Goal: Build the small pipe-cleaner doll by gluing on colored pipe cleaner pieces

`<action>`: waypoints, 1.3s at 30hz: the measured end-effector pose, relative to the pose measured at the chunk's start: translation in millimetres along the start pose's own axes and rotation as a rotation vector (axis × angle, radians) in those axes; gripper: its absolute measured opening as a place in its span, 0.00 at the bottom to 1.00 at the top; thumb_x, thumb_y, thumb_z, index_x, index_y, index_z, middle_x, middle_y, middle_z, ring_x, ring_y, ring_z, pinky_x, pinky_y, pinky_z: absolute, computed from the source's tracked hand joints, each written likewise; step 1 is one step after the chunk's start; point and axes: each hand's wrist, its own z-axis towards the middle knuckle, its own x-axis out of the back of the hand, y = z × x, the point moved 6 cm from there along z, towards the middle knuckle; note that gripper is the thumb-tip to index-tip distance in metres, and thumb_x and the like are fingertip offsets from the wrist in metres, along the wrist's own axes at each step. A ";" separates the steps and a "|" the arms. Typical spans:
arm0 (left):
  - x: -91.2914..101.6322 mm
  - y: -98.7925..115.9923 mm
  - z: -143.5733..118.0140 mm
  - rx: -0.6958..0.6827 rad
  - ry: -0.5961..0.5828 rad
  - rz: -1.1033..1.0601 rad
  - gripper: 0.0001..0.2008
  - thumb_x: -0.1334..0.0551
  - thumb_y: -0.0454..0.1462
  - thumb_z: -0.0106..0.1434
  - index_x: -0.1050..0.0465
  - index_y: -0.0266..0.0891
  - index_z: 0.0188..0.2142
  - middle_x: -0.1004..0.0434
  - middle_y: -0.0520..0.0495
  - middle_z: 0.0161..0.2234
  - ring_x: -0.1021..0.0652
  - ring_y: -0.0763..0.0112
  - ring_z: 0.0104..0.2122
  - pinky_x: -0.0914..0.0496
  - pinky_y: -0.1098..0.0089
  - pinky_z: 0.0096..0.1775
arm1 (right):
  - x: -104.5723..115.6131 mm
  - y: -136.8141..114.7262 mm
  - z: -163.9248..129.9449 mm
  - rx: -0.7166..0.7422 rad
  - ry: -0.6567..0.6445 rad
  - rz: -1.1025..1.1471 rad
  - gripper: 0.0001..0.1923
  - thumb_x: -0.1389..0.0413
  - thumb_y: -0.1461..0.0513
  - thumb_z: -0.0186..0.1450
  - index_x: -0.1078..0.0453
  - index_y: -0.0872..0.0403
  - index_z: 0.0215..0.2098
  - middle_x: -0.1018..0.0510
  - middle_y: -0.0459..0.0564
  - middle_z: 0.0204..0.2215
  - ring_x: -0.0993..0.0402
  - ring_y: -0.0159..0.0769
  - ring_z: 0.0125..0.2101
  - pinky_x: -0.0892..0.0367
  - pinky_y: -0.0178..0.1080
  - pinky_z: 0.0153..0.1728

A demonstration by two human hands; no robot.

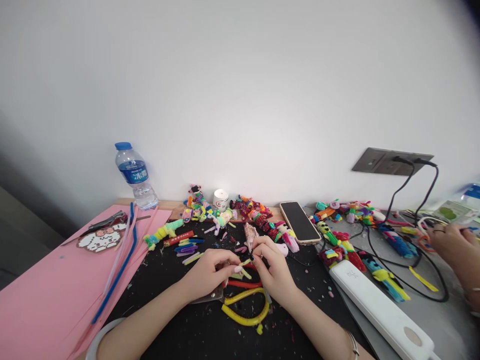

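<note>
Head view, largest to smallest. Table (168, 325) w/ pink paper sheet (45, 295) at left. Left hand (210, 272) and right hand (272, 267), both pinched shut on a short yellow-green pipe-cleaner piece (244, 267) at table centre, above yellow loop (245, 312). Right fingertips possibly also grip a dark bit. Keep pinch near the tips, piece taut, for a tidy bend.

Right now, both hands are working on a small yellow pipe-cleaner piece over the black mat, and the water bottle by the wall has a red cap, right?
Not quite: the head view shows the water bottle has a blue cap, not red. The rest holds: the left hand and right hand pinch a small yellow pipe-cleaner piece over the black mat.
</note>
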 end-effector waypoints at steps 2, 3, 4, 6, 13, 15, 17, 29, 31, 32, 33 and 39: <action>1.3 1.2 0.5 -0.013 0.004 0.022 0.10 0.42 0.39 0.64 0.25 0.35 0.33 0.24 0.50 0.27 0.26 0.76 0.19 0.34 0.76 0.24 | 0.1 0.2 0.0 0.002 -0.003 0.001 0.09 0.53 0.70 0.64 0.40 0.52 0.28 0.32 0.49 0.34 0.34 0.35 0.36 0.37 0.37 0.37; 1.8 2.3 0.6 -0.024 0.006 0.041 0.11 0.42 0.38 0.65 0.24 0.35 0.32 0.24 0.50 0.27 0.26 0.76 0.19 0.34 0.76 0.25 | -0.1 0.1 0.0 0.004 -0.007 0.002 0.09 0.52 0.70 0.64 0.40 0.53 0.28 0.32 0.49 0.34 0.34 0.35 0.36 0.37 0.37 0.37; 2.0 3.7 0.6 -0.038 0.007 0.067 0.11 0.43 0.38 0.65 0.24 0.35 0.31 0.24 0.51 0.27 0.26 0.76 0.19 0.33 0.76 0.26 | -0.3 0.1 0.1 0.005 -0.011 0.003 0.09 0.52 0.70 0.64 0.40 0.53 0.28 0.32 0.48 0.34 0.34 0.34 0.36 0.37 0.37 0.37; 1.6 6.7 0.2 -0.074 0.001 0.126 0.10 0.42 0.36 0.65 0.24 0.35 0.31 0.24 0.51 0.26 0.26 0.77 0.19 0.33 0.76 0.28 | -0.8 0.0 0.0 0.010 -0.018 0.007 0.09 0.52 0.70 0.65 0.39 0.53 0.28 0.31 0.48 0.34 0.33 0.34 0.36 0.37 0.36 0.37; -3.6 15.8 -4.3 -0.257 -0.051 0.339 0.11 0.44 0.34 0.66 0.23 0.37 0.32 0.22 0.49 0.28 0.24 0.72 0.29 0.34 0.75 0.35 | -4.5 1.0 -0.6 0.027 -0.064 0.012 0.09 0.51 0.69 0.65 0.38 0.52 0.29 0.31 0.48 0.34 0.33 0.34 0.36 0.36 0.37 0.39; -5.1 17.0 -5.4 -0.292 -0.068 0.382 0.11 0.44 0.33 0.66 0.23 0.38 0.33 0.22 0.49 0.29 0.25 0.72 0.29 0.35 0.75 0.35 | -5.6 1.5 -0.9 0.029 -0.078 0.009 0.08 0.50 0.69 0.66 0.38 0.52 0.29 0.30 0.48 0.34 0.33 0.34 0.36 0.36 0.37 0.38; -5.7 17.3 -5.8 -0.302 -0.076 0.402 0.11 0.45 0.32 0.66 0.24 0.38 0.33 0.23 0.49 0.29 0.25 0.72 0.29 0.35 0.75 0.35 | -5.7 2.6 -1.1 0.029 -0.087 0.000 0.08 0.51 0.69 0.66 0.37 0.52 0.29 0.30 0.48 0.34 0.32 0.34 0.36 0.35 0.37 0.38; 27.4 5.9 -1.4 -0.113 0.297 0.257 0.12 0.47 0.38 0.66 0.29 0.37 0.31 0.29 0.51 0.25 0.29 0.73 0.23 0.36 0.73 0.29 | 19.2 35.0 2.9 -0.150 -0.014 -0.562 0.22 0.53 0.76 0.50 0.34 0.55 0.41 0.28 0.54 0.41 0.35 0.44 0.44 0.38 0.44 0.45; 32.2 -2.8 -0.5 -0.056 0.344 0.214 0.12 0.47 0.40 0.66 0.29 0.37 0.32 0.28 0.51 0.24 0.30 0.74 0.20 0.36 0.73 0.27 | 18.3 40.3 1.0 -0.180 -0.044 -0.653 0.26 0.53 0.76 0.47 0.33 0.55 0.43 0.29 0.54 0.42 0.35 0.45 0.44 0.38 0.44 0.45; 34.0 -6.6 -0.1 -0.036 0.360 0.198 0.12 0.47 0.40 0.66 0.29 0.37 0.32 0.27 0.51 0.25 0.30 0.74 0.20 0.36 0.73 0.26 | 17.5 42.5 -0.2 -0.192 -0.056 -0.691 0.27 0.52 0.75 0.47 0.32 0.55 0.44 0.29 0.55 0.43 0.35 0.46 0.43 0.38 0.43 0.44; 35.4 -10.0 0.5 -0.020 0.368 0.190 0.12 0.47 0.41 0.66 0.29 0.37 0.32 0.27 0.51 0.25 0.30 0.74 0.19 0.36 0.73 0.25 | 16.7 44.4 -1.4 -0.203 -0.069 -0.723 0.27 0.52 0.75 0.47 0.32 0.55 0.45 0.29 0.55 0.44 0.35 0.46 0.43 0.38 0.43 0.44; 40.4 -21.5 3.0 0.028 0.401 0.165 0.13 0.46 0.42 0.65 0.26 0.37 0.34 0.22 0.48 0.29 0.29 0.73 0.19 0.35 0.73 0.24 | 18.7 55.9 -4.1 -0.312 -0.110 -0.779 0.20 0.46 0.70 0.52 0.29 0.58 0.44 0.25 0.57 0.38 0.34 0.48 0.41 0.39 0.45 0.43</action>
